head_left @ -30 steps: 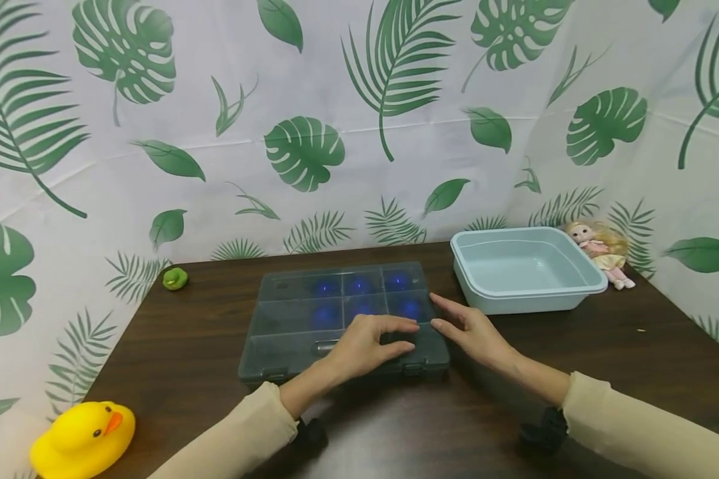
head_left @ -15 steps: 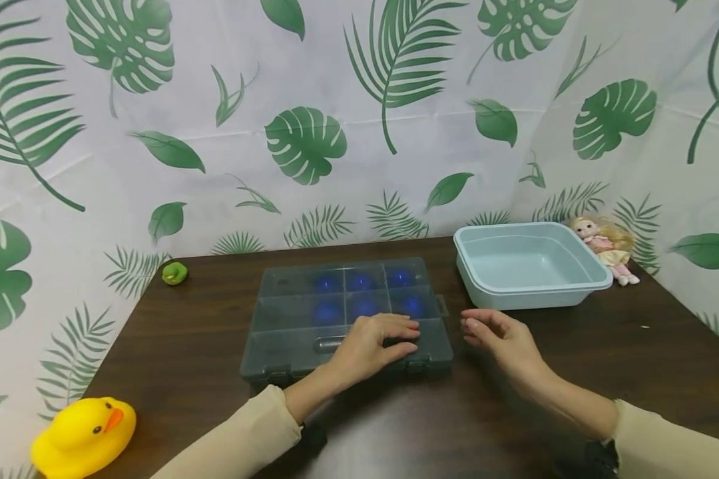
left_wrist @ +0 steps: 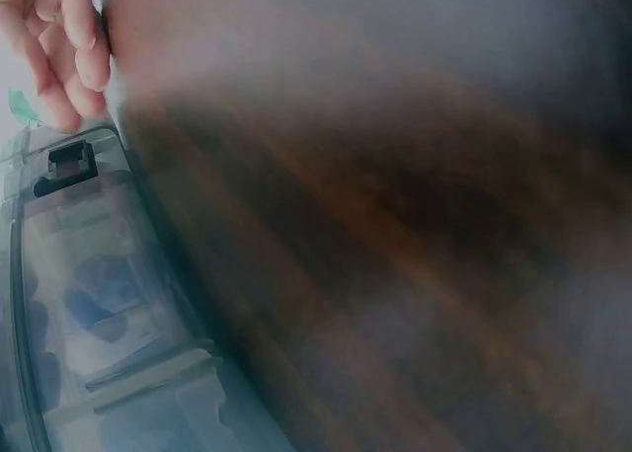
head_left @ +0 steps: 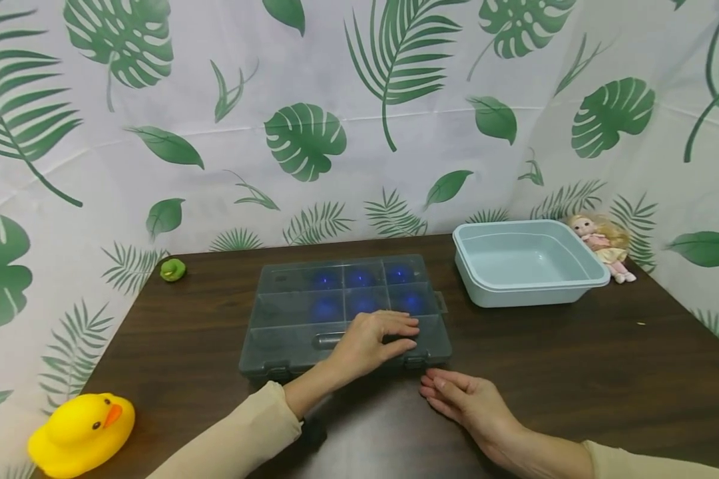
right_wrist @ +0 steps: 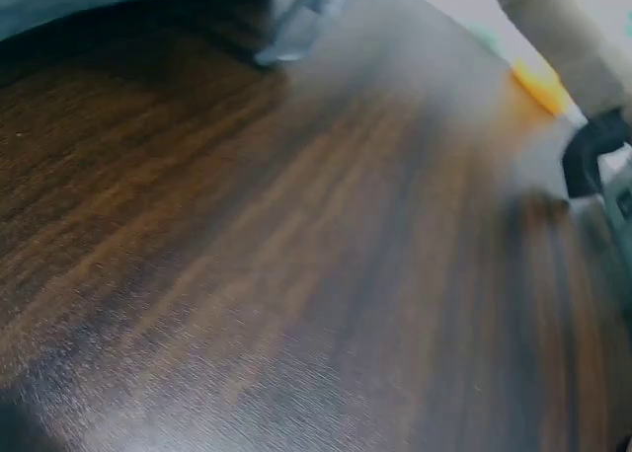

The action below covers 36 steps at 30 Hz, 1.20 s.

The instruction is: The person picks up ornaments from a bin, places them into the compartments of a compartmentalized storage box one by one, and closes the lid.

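A dark translucent compartment box [head_left: 293, 303] lies on the table with its lid down. Several blue round things [head_left: 326, 309] show through the lid. My left hand [head_left: 368, 342] rests on the front right part of the lid, fingers loosely bent. By the box's front right corner is my right hand [head_left: 470, 406], fingers loosely bent, with nothing seen in it. Its fingertips are near the front right latch [head_left: 415, 361]; whether they touch the box I cannot tell. In the left wrist view, fingers [left_wrist: 59, 57] appear beyond a black latch [left_wrist: 69, 166].
A light blue basin [head_left: 530, 259] stands at the back right, with a doll [head_left: 602, 246] beside it. A small green toy [head_left: 172, 269] sits at the back left. A yellow rubber duck [head_left: 80, 432] is at the front left. Leaf-patterned cloth hangs behind the table.
My right hand has left the box's right side, moved out to the right, then come toward me to the front right corner. A tab on the right side is now uncovered. My left hand stays put.
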Tool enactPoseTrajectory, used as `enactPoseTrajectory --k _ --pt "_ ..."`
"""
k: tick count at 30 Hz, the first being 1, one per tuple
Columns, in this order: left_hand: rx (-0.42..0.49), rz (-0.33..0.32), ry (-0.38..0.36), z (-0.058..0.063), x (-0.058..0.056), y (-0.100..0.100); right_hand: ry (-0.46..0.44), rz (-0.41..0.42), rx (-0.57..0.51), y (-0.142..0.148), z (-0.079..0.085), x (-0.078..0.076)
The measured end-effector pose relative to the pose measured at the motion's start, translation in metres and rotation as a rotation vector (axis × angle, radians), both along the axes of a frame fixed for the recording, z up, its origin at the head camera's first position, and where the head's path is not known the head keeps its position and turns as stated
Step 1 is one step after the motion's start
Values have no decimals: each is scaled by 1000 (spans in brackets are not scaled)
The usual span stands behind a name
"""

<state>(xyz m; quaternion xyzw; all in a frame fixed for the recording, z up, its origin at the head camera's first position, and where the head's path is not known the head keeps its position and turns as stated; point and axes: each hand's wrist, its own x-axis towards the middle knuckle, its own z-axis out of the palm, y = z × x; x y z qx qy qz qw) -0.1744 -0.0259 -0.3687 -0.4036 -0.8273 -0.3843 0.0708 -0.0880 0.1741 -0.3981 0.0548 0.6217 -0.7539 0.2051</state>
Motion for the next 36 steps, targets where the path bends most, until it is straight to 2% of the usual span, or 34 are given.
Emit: enactPoseTrajectory --k 4,13,21,26,31,36 --pt "2 -1 -2 -1 0 0 32 34 32 -8 -2 5" --pt "9 5 4 2 0 0 38 -2 12 -16 -2 6" --pt "-1 11 -5 1 1 1 23 -4 7 -12 -6 8" --pt "0 12 22 2 1 2 44 9 15 -10 -5 4" --pt "-11 25 3 1 2 2 25 16 39 -11 -5 0" --pt "-9 25 5 -1 3 2 22 -10 21 -13 -5 -2"
